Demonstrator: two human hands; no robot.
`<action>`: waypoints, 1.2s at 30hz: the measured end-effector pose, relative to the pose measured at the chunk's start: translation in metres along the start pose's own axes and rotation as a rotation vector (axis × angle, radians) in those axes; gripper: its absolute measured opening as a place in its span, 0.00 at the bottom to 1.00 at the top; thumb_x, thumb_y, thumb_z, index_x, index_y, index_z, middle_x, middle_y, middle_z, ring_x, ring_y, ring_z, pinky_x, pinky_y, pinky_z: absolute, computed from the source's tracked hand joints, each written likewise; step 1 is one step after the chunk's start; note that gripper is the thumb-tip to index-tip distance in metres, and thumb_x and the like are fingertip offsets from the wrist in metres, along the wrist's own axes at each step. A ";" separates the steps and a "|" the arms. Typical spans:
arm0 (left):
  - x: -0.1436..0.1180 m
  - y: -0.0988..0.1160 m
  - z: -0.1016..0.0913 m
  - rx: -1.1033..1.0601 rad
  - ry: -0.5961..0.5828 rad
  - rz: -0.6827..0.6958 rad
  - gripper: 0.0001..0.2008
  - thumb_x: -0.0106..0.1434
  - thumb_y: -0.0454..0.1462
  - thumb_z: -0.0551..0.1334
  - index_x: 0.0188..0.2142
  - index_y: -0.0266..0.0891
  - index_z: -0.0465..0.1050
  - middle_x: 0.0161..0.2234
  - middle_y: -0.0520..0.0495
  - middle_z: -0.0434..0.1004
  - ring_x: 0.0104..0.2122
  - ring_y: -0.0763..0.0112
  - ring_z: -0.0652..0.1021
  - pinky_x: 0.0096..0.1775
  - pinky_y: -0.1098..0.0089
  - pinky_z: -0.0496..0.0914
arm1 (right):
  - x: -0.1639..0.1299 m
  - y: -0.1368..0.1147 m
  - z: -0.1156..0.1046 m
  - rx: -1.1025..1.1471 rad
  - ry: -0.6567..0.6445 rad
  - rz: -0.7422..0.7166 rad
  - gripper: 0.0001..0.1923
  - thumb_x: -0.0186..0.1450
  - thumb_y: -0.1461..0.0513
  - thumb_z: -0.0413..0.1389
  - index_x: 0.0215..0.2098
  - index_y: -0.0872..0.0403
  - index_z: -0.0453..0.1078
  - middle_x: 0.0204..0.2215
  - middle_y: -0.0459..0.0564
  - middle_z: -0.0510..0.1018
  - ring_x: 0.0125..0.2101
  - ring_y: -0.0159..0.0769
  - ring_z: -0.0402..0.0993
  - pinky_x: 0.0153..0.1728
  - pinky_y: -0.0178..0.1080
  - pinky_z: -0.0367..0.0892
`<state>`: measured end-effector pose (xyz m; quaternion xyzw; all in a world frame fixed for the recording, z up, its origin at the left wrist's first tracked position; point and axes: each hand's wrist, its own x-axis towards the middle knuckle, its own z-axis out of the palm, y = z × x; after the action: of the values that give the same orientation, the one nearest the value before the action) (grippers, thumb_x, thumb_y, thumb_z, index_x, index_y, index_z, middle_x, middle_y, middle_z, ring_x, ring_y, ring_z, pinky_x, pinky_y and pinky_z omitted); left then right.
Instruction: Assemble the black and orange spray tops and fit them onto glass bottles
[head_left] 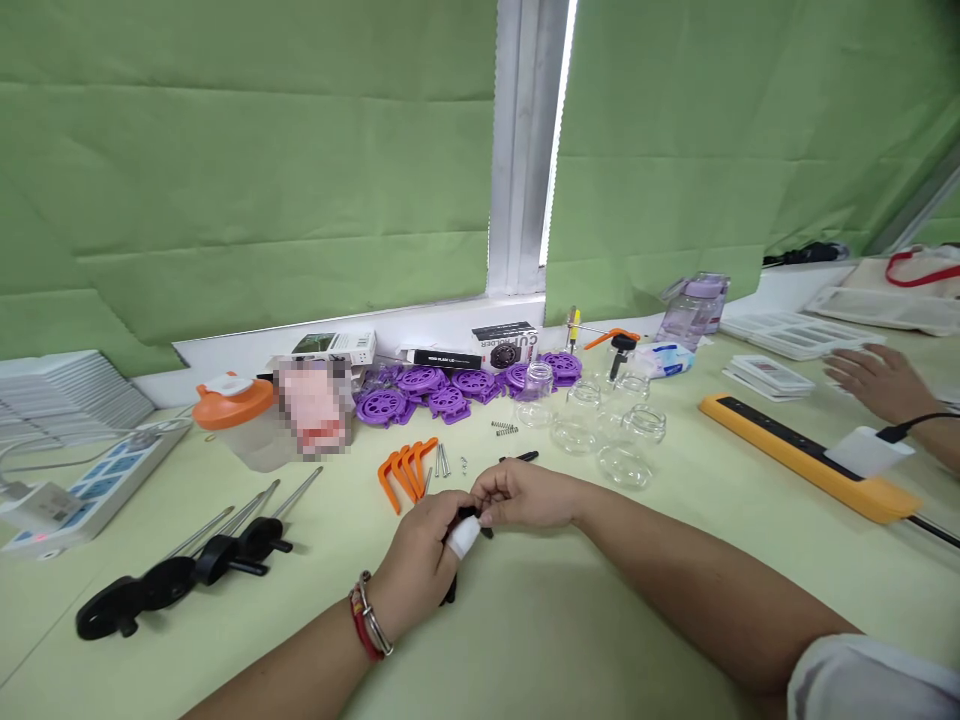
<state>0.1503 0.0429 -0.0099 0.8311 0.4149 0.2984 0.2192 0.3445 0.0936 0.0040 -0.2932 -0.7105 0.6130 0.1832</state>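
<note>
My left hand point(435, 545), with a white wrapping on its thumb, is closed around a small black plastic part point(449, 590) that sticks out below the fingers. Most of that part is hidden by the hand. My right hand point(517, 495) meets it at the fingertips, its thumb and fingers pinched together; what they pinch cannot be made out. Just beyond lie another black piece point(523, 457), orange crank handles point(405, 470), long screws point(443, 460), tiny metal bits point(463, 465) and springs point(505, 429).
Black lids with metal rods point(217, 560) lie at left near a power strip point(97, 490) and an orange-lidded cup point(236, 410). Purple plastic discs point(450, 385) and glass jars point(581, 415) stand behind. At right are an orange power strip point(802, 455) and another person's hand point(877, 380).
</note>
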 end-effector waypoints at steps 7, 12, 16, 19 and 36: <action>0.003 0.006 -0.002 -0.154 -0.014 -0.133 0.06 0.63 0.39 0.53 0.33 0.39 0.65 0.25 0.53 0.64 0.25 0.73 0.65 0.29 0.73 0.63 | -0.003 0.005 -0.049 -0.536 0.626 0.045 0.09 0.60 0.66 0.51 0.35 0.57 0.72 0.31 0.49 0.76 0.30 0.33 0.69 0.33 0.35 0.62; 0.002 0.003 0.000 -0.144 -0.049 -0.144 0.06 0.62 0.39 0.53 0.33 0.39 0.65 0.25 0.52 0.65 0.25 0.73 0.65 0.29 0.72 0.62 | 0.001 0.029 -0.070 -0.756 0.633 0.109 0.10 0.58 0.68 0.51 0.32 0.56 0.75 0.35 0.51 0.78 0.34 0.35 0.71 0.37 0.34 0.62; 0.003 0.001 0.000 -0.133 -0.059 -0.143 0.06 0.62 0.39 0.54 0.33 0.39 0.65 0.25 0.52 0.65 0.26 0.73 0.65 0.29 0.72 0.62 | 0.006 0.036 -0.072 -0.802 0.566 0.115 0.09 0.55 0.69 0.53 0.29 0.56 0.75 0.32 0.49 0.78 0.32 0.34 0.71 0.33 0.33 0.61; 0.003 0.002 -0.001 -0.117 -0.053 -0.140 0.05 0.61 0.39 0.55 0.33 0.39 0.65 0.26 0.51 0.65 0.26 0.72 0.66 0.30 0.72 0.62 | 0.007 0.035 -0.071 -0.798 0.535 0.121 0.09 0.54 0.70 0.53 0.28 0.56 0.75 0.28 0.48 0.78 0.29 0.32 0.70 0.30 0.32 0.60; 0.003 0.001 -0.001 -0.064 -0.067 -0.091 0.06 0.62 0.39 0.53 0.34 0.39 0.64 0.26 0.51 0.65 0.27 0.72 0.66 0.31 0.71 0.63 | 0.008 0.037 -0.065 -0.830 0.518 0.133 0.10 0.53 0.69 0.53 0.30 0.56 0.75 0.31 0.49 0.78 0.30 0.34 0.71 0.29 0.31 0.60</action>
<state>0.1515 0.0449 -0.0070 0.8134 0.4350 0.2734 0.2729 0.3858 0.1515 -0.0214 -0.5291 -0.8053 0.1957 0.1821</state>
